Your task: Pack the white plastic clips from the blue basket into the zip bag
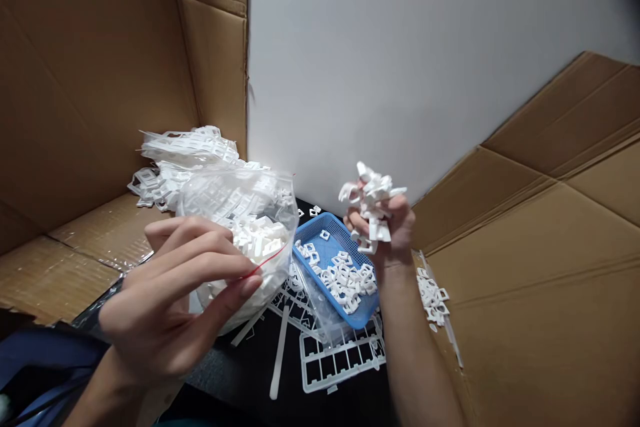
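Note:
My left hand [185, 293] pinches the red-striped edge of a clear zip bag [287, 213] between thumb and fingers. The bag's mouth gapes, and many small white plastic pieces [260, 237] lie inside. To the right, my right hand [397, 227] is raised with its fingers closed round a handful of white plastic pieces [373, 203], some jutting out past the fingers. Below and left of that hand sits a blue plastic basket [325, 221], partly filled with loose white square pieces [350, 283] that have holes in them.
White frames in clear plastic [190, 147] are heaped at the back left. Empty white sprue frames [343, 360] and a white strip [280, 353] lie on the black surface. More white pieces [431, 297] lie at right. Cardboard walls [550, 267] and a white panel [400, 47] enclose the area.

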`<state>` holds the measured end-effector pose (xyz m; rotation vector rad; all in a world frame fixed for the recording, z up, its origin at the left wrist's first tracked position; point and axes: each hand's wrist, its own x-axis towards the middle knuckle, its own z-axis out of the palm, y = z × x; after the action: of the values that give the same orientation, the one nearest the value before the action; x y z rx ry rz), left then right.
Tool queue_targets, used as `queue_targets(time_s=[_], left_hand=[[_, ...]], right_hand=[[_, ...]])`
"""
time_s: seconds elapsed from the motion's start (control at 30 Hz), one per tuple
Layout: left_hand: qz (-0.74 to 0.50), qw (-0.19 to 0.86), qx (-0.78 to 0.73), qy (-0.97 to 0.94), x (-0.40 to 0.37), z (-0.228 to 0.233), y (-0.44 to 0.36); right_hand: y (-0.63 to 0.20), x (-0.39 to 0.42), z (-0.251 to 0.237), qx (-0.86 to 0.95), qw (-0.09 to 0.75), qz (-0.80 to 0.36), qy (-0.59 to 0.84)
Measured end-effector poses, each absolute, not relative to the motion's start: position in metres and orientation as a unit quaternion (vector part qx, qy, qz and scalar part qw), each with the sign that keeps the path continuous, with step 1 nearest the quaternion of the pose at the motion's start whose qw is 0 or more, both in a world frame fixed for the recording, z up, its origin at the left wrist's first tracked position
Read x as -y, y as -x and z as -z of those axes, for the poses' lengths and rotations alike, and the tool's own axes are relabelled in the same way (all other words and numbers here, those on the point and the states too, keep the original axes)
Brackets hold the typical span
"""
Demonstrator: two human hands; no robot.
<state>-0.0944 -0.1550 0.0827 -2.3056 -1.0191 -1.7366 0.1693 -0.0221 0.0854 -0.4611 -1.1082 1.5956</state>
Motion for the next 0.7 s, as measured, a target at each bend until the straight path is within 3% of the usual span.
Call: queue_targets(time_s=[0.2, 0.7], left_hand=[[0.557, 0.058, 0.319, 0.765, 0.157, -0.080, 0.079], [0.604, 0.054, 0.338, 0.720, 0.155, -0.073, 0.090]], right_hand=[[-0.088, 0.037, -0.168, 0.561, 0.525, -0.622, 0.154], [-0.059, 0.050, -0.143, 0.715, 0.364, -0.568, 0.181]])
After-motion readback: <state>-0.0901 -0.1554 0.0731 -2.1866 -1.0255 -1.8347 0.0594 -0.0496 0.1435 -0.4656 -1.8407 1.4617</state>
